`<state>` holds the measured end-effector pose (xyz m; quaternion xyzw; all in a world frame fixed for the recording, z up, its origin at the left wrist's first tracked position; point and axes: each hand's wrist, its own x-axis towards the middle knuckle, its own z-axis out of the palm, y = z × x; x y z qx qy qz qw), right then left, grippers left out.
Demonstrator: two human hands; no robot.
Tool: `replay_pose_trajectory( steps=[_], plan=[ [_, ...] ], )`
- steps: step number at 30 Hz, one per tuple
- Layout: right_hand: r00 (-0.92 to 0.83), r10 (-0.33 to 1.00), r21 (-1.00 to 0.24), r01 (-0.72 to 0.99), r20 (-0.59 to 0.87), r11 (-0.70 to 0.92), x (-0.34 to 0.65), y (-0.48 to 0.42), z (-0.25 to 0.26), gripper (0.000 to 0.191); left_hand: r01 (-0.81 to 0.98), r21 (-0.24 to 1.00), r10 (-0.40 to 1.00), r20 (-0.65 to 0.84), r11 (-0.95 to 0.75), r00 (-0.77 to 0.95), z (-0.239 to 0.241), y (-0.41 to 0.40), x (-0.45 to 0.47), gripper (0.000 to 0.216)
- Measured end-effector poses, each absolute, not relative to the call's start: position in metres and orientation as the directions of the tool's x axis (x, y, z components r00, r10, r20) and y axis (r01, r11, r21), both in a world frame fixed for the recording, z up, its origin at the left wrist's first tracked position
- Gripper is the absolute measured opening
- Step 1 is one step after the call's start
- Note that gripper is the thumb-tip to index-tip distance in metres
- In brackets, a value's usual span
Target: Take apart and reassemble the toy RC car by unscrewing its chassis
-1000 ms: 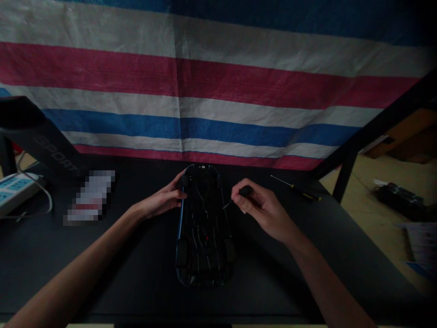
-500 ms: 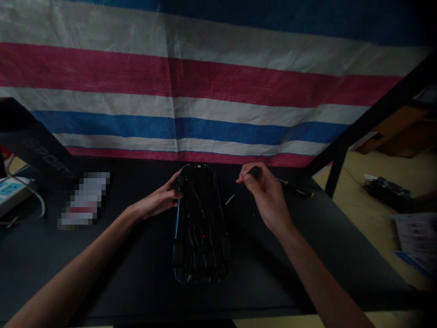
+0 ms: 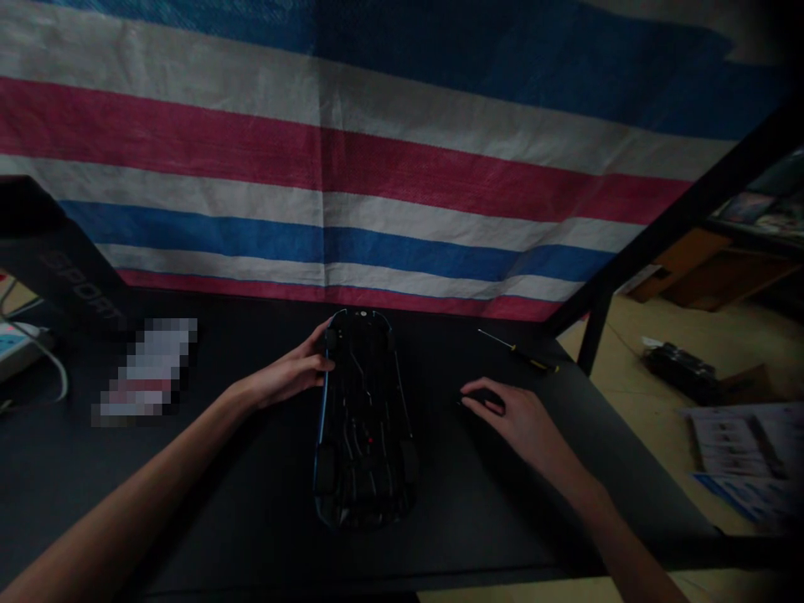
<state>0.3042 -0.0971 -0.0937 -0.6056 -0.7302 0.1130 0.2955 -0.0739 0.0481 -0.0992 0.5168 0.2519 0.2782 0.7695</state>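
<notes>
A toy car (image 3: pixel 368 419) lies upside down on the black tabletop, its dark underside and wheels facing up and a blue edge showing. My left hand (image 3: pixel 298 368) grips its left side near the far end, with the thumb at the edge and the other fingers partly hidden. To the right of the car, my right hand (image 3: pixel 508 414) is low over the table with curled fingers. Thumb and index finger come close together around something small and dark that I cannot make out. Behind that hand lies a black-and-yellow screwdriver (image 3: pixel 520 352).
A striped tarp (image 3: pixel 402 201) hangs along the table's back edge. On the left are a dark box (image 3: pixel 75 268) lettered SPORT, a blurred-out flat item (image 3: pixel 147 364) and a white power strip (image 3: pixel 22 347). Past the right edge, papers (image 3: pixel 734 444) and a dark object (image 3: pixel 682 368) lie lower down.
My right hand has come down toward the table and nearer to me, and the dark-handled screwdriver it held no longer shows. My left hand stays on the car. The view has shifted slightly.
</notes>
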Motion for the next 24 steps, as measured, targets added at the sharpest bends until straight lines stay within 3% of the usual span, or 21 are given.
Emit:
replay_pose_trajectory(
  steps=[7,16,19,24],
  plan=[
    [-0.01,0.961,-0.463,0.875,0.275,0.142,0.299,-0.101,-0.111,0.019,-0.162,0.942,0.695,-0.096,0.295,0.713,-0.095,0.047,-0.073,0.094],
    [-0.045,0.966,-0.356,0.924,0.254,0.136,0.293,-0.099,-0.11,0.017,-0.199,0.929,0.68,-0.073,0.313,0.73,-0.098,0.047,-0.074,0.093],
    [-0.043,0.972,-0.435,0.889,0.232,0.143,0.288,-0.097,-0.103,0.017,-0.206,0.927,0.685,-0.071,0.314,0.725,-0.098,0.047,-0.074,0.093],
    [-0.118,0.975,-0.691,0.689,0.189,0.218,0.24,-0.08,-0.059,0.021,-0.201,0.921,0.682,-0.088,0.333,0.726,-0.096,0.045,-0.074,0.094]
  ],
)
